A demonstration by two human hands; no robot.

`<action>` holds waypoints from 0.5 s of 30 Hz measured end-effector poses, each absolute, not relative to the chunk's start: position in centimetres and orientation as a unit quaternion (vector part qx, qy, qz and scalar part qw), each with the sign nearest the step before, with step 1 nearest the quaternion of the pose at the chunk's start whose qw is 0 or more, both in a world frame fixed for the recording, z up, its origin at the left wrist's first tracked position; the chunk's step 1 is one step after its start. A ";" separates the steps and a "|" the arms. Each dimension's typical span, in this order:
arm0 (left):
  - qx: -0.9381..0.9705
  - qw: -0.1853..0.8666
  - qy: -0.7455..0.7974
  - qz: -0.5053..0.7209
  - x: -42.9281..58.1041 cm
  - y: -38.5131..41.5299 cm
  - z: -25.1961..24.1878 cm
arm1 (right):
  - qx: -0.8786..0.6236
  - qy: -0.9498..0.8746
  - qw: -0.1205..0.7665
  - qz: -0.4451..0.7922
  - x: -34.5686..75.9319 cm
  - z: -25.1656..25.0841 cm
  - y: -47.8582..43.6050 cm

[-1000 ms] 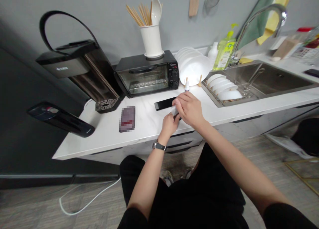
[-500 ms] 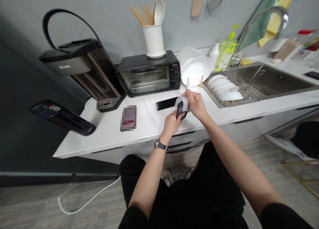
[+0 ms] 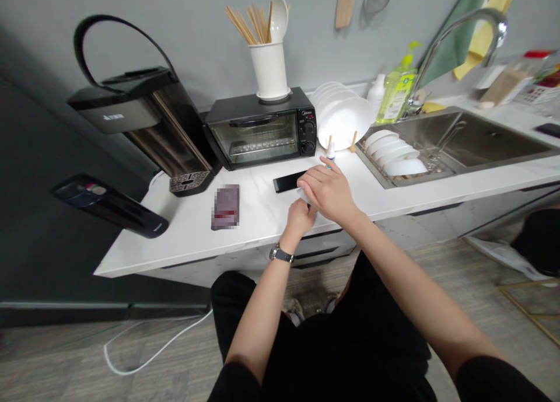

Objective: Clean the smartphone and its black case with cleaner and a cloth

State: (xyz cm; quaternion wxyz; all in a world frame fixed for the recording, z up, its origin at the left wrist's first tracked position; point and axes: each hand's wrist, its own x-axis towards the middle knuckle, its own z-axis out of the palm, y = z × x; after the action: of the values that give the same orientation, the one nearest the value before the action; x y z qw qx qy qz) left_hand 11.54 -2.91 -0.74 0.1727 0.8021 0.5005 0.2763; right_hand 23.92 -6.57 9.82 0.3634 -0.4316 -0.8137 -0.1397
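Observation:
My left hand [image 3: 298,216] is closed around a small dark object, of which only a sliver [image 3: 308,205] shows at its fingertips. My right hand [image 3: 329,191] lies over it from above with fingers pressed together, and a pale edge of a white wipe [image 3: 303,198] peeks out beneath them. Both hands hover just above the white counter [image 3: 262,221], near its front edge. A small dropper bottle [image 3: 330,151] stands right behind my right hand. A flat black slab [image 3: 286,182] lies on the counter just left of the hands.
A black toaster oven [image 3: 260,130] with a white utensil holder [image 3: 269,69] on top stands at the back. A water dispenser [image 3: 144,122] is to the left, and white plates [image 3: 343,119] and a sink [image 3: 481,136] with bowls to the right. A dark red packet [image 3: 226,206] lies on the counter.
Half a second ago the dark object and white wipe were lifted and plainly visible between my hands. Both hands have now lowered and my right hand covers the object.

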 end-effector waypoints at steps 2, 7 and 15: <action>0.803 0.173 0.486 0.298 11.6 -2.9 -0.6 | -0.424 -0.817 0.370 -0.128 24.6 9.8 -6.1; 0.804 0.187 0.440 0.354 11.8 -3.2 -0.2 | -0.446 -0.737 0.507 0.007 26.2 9.0 -5.1; 0.790 0.215 0.434 0.376 11.6 -3.6 0.0 | -0.488 -0.612 0.572 0.247 27.1 8.2 -3.9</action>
State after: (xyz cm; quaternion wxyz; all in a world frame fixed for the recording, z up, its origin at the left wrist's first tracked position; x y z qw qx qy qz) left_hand 11.56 -3.55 -0.02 0.2147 0.7901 0.4341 0.3757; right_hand 27.09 -3.93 8.23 0.5719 -0.4881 -0.6115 0.2465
